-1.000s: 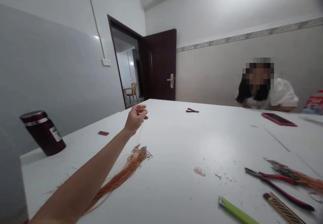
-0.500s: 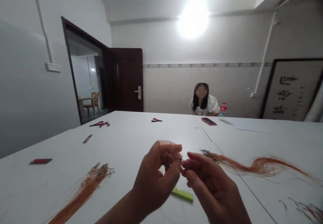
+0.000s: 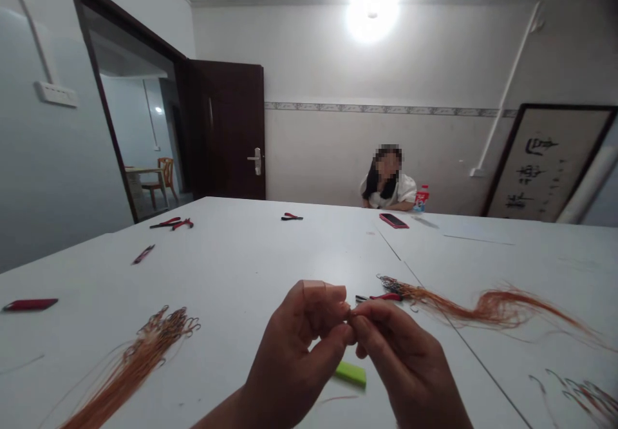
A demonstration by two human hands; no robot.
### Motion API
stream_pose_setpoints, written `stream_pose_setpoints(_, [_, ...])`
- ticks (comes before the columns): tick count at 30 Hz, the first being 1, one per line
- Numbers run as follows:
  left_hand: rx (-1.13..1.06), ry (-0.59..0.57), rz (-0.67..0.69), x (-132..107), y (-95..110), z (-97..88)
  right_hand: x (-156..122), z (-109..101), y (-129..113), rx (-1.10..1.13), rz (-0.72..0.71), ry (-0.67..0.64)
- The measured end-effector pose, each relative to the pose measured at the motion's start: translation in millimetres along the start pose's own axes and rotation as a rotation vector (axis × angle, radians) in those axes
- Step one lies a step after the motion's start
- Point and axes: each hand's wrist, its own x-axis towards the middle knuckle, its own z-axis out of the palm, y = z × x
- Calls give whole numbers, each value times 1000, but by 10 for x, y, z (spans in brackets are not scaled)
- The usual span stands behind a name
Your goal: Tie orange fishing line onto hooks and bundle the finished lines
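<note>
My left hand [image 3: 297, 352] is closed in a pinch, with pale tape [image 3: 318, 292] wrapped around its index finger. My right hand [image 3: 408, 358] meets it fingertip to fingertip, also pinching. Whatever lies between the fingertips is too small and covered to name. Below the hands, partly hidden, a bright green flat piece [image 3: 352, 375] lies on the white table [image 3: 251, 326]. Just behind my right fingers are red-handled pliers [image 3: 386, 297]. A bundle of fishing hooks on orange line [image 3: 161, 339] lies to the left, and a second bundle [image 3: 487, 313] stretches out to the right.
More loose hooks [image 3: 582, 393] lie at the lower right. Farther off are several red-handled tools, including pliers [image 3: 291, 217], a dark red piece [image 3: 31, 305] at left, and a phone [image 3: 394, 221]. A person [image 3: 389, 187] sits across the table beside a bottle [image 3: 421, 200].
My right fingers have closed in against the left fingertips, covering the thin thing seen between them earlier. The view has shifted, and pliers behind my right hand now show.
</note>
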Motion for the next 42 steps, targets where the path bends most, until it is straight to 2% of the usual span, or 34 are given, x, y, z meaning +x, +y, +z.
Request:
stream_pose_setpoints(3, [-107,12,-78,61,-69,-33,17,11,82,139,97,-25])
stream_pose_setpoints(6, [-160,35,-123,106,-120,-70,19,13,122,194,175,10])
stream_pose_setpoints(12, [-273,72,-174,135,-125,-92,32,17,106,210,217,36])
stream_pose_setpoints(15, [-268,84,-167,138,-126,-83,27,20,127,177,188,26])
stream_pose_setpoints(20, [-250,76,-212,123,-139,-70,14,-22,202,-23,46,11])
stream_pose_setpoints(27, [-279,26,-218,123,-108,-57,20,-46,221,-73,50,-47])
stream_pose_setpoints(34, [-253,109,-312,129,-124,-43,19,8,177,178,176,-27])
stream_pose_setpoints(38, [-253,151,-312,122,-143,-53,-18,104,242,444,373,-24])
stream_pose_setpoints(40, [-286,186,-345,121,-127,-68,-64,204,300,595,510,-90])
stream_pose_setpoints(42, [-291,220,-384,126,-104,-96,-129,323,350,694,573,-184])
